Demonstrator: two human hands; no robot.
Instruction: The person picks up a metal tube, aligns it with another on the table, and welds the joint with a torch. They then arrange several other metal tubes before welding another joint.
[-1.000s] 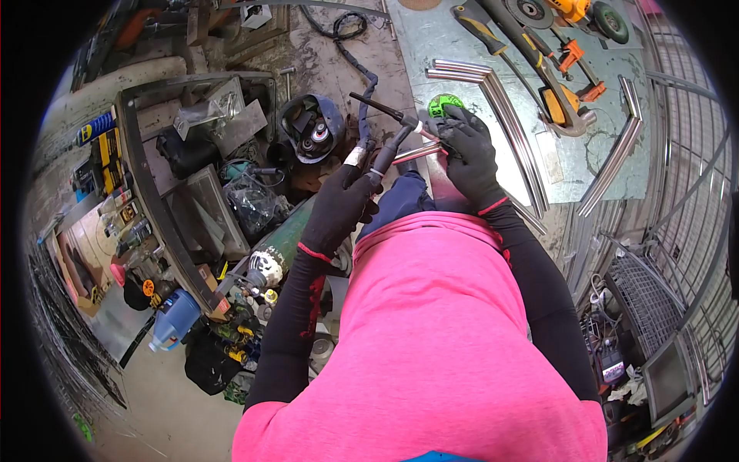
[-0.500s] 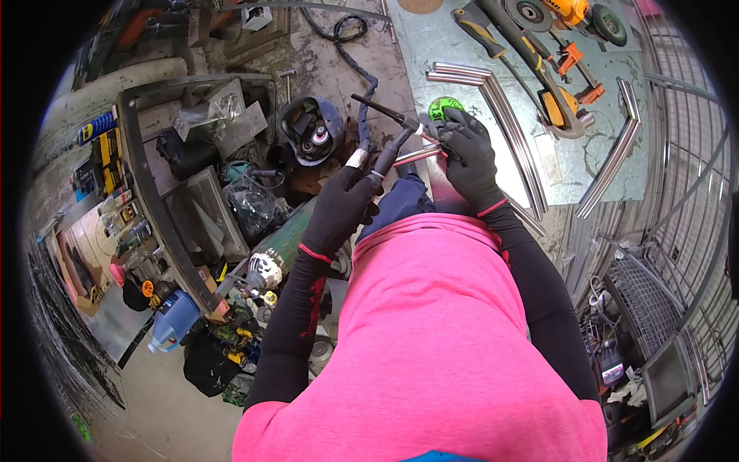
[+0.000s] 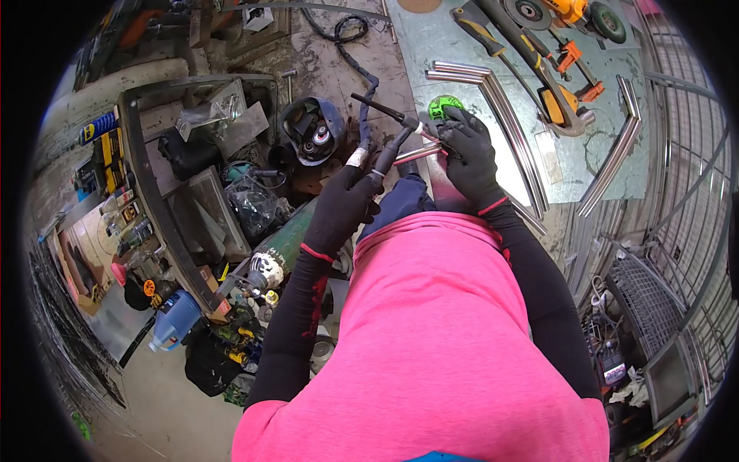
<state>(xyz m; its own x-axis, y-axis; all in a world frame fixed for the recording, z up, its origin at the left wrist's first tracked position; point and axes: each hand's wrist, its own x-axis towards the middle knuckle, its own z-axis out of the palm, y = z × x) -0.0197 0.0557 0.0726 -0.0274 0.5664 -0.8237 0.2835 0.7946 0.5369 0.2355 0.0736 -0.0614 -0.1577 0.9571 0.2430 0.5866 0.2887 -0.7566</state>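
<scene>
My left hand (image 3: 339,212), in a black glove, is wrapped round the handle of a TIG welding torch (image 3: 390,154). The torch's long black back cap points to the upper left, and its pale nozzle points toward my right hand (image 3: 469,158). That hand is also gloved, its fingers closed just at the nozzle end; whatever they pinch is hidden. A round green disc with dark print (image 3: 443,105) lies just beyond the right fingertips. Below the nozzle, a shiny metal tube (image 3: 418,155) shows between my hands.
Bent steel tubes (image 3: 517,138) lie on the metal tabletop (image 3: 570,181), with another bent set (image 3: 616,154) further right. A hammer (image 3: 566,115), an orange clamp (image 3: 581,73) and an angle grinder (image 3: 570,11) lie beyond. Left are a bucket-like container (image 3: 331,123) and a green gas cylinder (image 3: 296,235).
Almost nothing differs. Both hands and the torch hold nearly the same position, with only a very slight shift of the right fingers.
</scene>
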